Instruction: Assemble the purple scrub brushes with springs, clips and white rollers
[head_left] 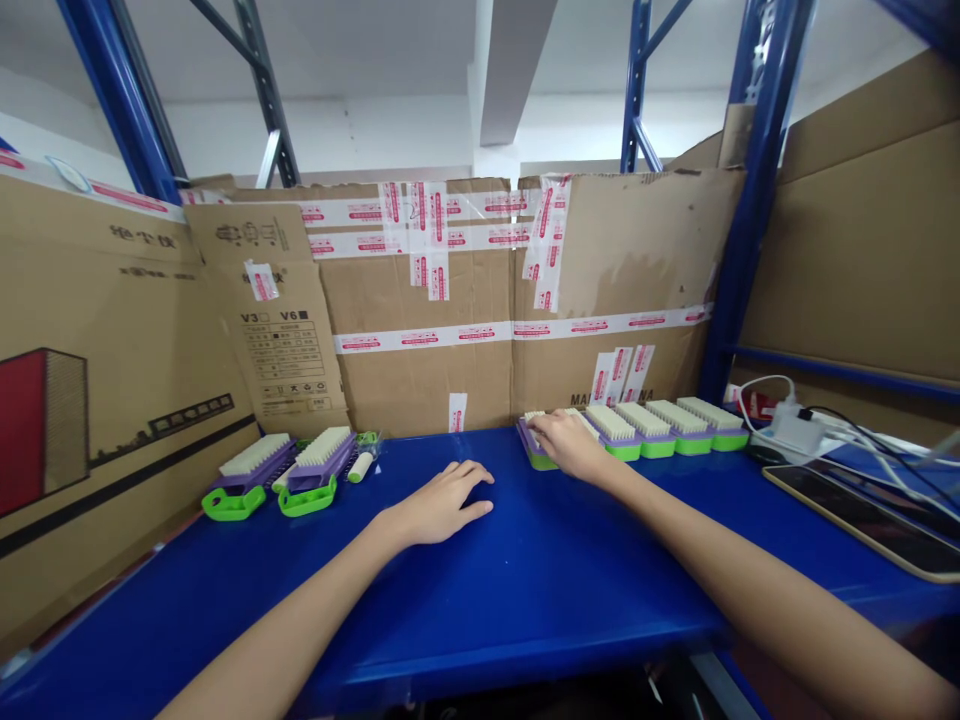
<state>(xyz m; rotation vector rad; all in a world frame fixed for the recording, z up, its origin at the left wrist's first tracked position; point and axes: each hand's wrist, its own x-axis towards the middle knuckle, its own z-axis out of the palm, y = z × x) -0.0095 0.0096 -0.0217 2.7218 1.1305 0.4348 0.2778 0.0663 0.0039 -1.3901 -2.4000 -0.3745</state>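
**Hold the base, spare the bristles**

The leftmost brush [541,461] of the row, bristles up on a green base, sits just in front of the cardboard backdrop [420,385], a little right of the backdrop's middle seam. The right hand [568,443] reaches over it, fingers draped across the bristles; the hand hides much of the brush, so I cannot tell whether those fingers pinch it or merely rest there. Good handling here would probably mean taking the rigid base by its sides, lightly, since a push on springy bristles could skew it. The other brushes [643,418], along the foot of the backdrop toward its right end, offer a fair line to keep to.

The left hand [450,503] holds nothing, fingers loosely spread and thumb apart, over the blue counter [510,600] farther out from the backdrop; it is well placed to steady the brush's free side. Two handled brushes [326,447] lie near the backdrop's left end. Beyond its right end, a white plug [799,428] and a dark flat device [847,515] deserve elbow room.
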